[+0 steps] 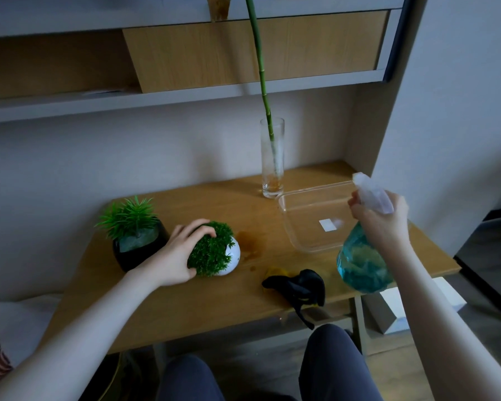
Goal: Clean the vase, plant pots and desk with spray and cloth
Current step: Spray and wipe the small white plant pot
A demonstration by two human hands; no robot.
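The wooden surface [203, 308] is carrying a brown spill [250, 244] just beyond the fingers [197, 227] of the left hand [171, 256], which are wrapping over the mossy top of the white pot [229, 256] and tipping it on its side, its white belly facing right toward the spray bottle [362, 256]. The right hand [382, 218] is holding that bottle upright off the surface, fingers clenching around its neck and trigger, nozzle pointing left, so the pot is lying left and lower, well apart. The dark cloth [298, 285] is lying loose between the hands, nearer the right; the vase [272, 157] and black pot [136, 247] are standing untouched.
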